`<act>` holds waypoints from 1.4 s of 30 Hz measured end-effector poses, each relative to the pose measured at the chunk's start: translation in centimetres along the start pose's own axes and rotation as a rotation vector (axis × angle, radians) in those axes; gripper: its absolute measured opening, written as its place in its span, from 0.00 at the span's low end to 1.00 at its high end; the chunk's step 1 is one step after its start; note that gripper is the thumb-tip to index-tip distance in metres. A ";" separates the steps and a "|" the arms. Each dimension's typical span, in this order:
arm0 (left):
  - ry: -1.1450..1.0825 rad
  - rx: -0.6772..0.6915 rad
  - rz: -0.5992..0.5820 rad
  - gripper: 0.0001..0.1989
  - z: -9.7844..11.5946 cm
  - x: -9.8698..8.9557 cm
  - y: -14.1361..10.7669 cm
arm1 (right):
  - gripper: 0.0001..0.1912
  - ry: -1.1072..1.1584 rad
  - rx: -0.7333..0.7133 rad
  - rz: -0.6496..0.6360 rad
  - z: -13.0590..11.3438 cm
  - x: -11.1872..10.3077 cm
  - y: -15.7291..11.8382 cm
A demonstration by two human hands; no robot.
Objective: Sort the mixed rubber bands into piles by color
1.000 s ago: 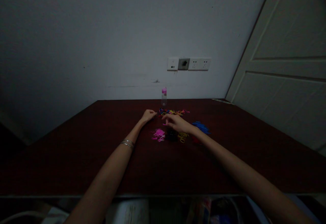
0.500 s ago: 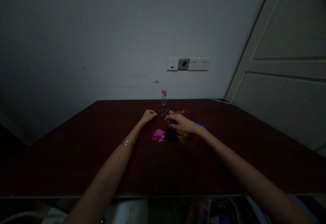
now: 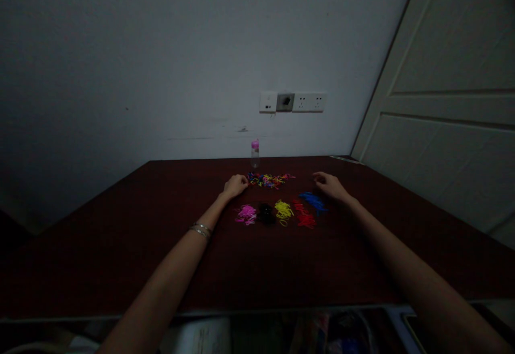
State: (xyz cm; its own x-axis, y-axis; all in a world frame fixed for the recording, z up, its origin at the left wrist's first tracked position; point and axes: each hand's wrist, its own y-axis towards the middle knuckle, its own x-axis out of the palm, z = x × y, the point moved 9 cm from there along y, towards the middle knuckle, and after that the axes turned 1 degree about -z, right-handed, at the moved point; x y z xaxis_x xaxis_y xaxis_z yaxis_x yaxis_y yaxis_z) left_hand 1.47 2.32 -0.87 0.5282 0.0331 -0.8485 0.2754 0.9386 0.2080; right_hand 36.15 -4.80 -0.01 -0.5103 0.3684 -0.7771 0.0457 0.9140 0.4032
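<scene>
On the dark red table, a mixed heap of small coloured elastic bands [image 3: 269,181] lies in front of me. At its left end is my left hand [image 3: 235,185], resting with fingers curled together; anything between the fingertips is too small to make out. My right hand [image 3: 329,185] hovers just beyond the blue bands [image 3: 314,201], fingers loosely bent and apart, with nothing visible in them. Nearer to me, in a row, are sorted piles: pink bands [image 3: 246,214], black bands [image 3: 266,213], yellow bands [image 3: 284,212] and red bands [image 3: 304,214].
A clear bottle with a pink top [image 3: 255,153] stands behind the mixed heap, close to the wall. Wall sockets [image 3: 292,102] sit above the table [image 3: 257,268]. A white door [image 3: 442,102] is at the right. Below the front edge is an open space holding assorted items.
My right hand has moved right, from over the black and yellow piles to beside the blue one, uncovering the red and blue bands. My left hand stays by the heap. The view shifted slightly.
</scene>
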 end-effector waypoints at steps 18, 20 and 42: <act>-0.011 -0.045 0.044 0.06 0.2 -2.0 0.5 | 0.18 -0.007 0.037 0.059 2.7 0.7 -1.5; -0.036 -0.036 0.061 0.05 0.1 -2.5 0.7 | 0.18 -0.010 0.040 0.059 2.8 0.7 -1.5; -0.139 0.480 -0.284 0.08 18.4 5.5 -3.5 | 0.17 -0.066 0.031 0.075 2.6 0.9 -1.3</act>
State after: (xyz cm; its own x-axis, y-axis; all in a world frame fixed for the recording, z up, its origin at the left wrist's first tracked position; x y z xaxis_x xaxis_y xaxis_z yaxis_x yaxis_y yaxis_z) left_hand 18.20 -7.15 2.68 0.4719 -0.2729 -0.8383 0.7384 0.6420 0.2066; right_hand 37.88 -5.25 -2.48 -0.4472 0.4452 -0.7758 0.1083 0.8879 0.4471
